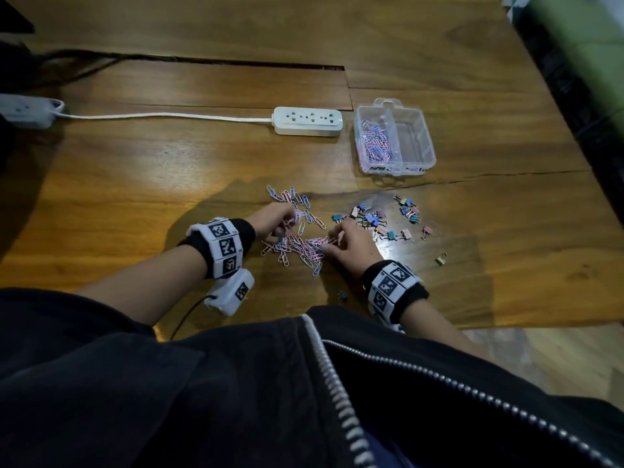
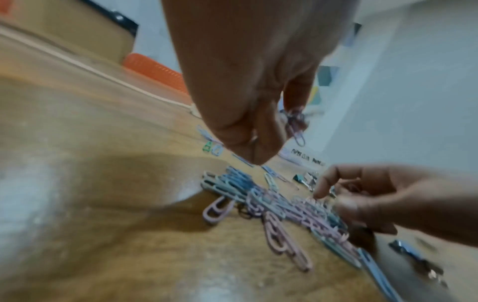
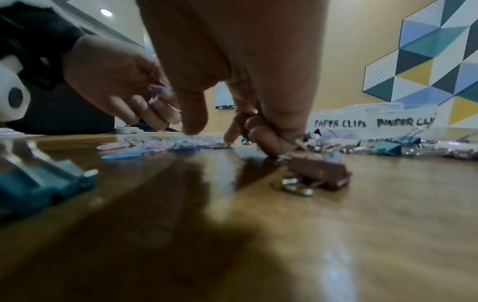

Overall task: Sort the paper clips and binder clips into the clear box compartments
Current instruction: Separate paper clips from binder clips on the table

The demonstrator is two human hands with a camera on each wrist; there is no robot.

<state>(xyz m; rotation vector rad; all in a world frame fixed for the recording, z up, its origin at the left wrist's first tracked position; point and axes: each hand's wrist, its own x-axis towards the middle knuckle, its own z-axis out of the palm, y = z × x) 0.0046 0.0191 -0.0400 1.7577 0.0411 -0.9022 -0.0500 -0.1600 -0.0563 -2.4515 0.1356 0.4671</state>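
Observation:
A pile of pink and blue paper clips [image 1: 304, 248] [image 2: 297, 208] [image 3: 160, 145] lies on the wooden table between my hands. My left hand [image 1: 278, 219] [image 2: 279, 126] [image 3: 145, 102] hovers just above the pile, its curled fingers holding a small bunch of paper clips [image 2: 296, 122]. My right hand [image 1: 332, 239] [image 2: 328, 198] [image 3: 213, 130] is down on the pile's right end, thumb and forefinger pinching at clips there. Coloured binder clips [image 1: 374, 219] [image 3: 320, 173] lie scattered to the right. The clear box [image 1: 410, 136] [image 3: 375, 120] stands further back, with paper clips in its left compartment only.
A white power strip [image 1: 307, 121] with its cord lies left of the box. A second strip [image 1: 23, 111] is at the far left edge. A gold binder clip [image 1: 440, 259] and a teal one [image 3: 38, 183] lie apart, near the table's front edge.

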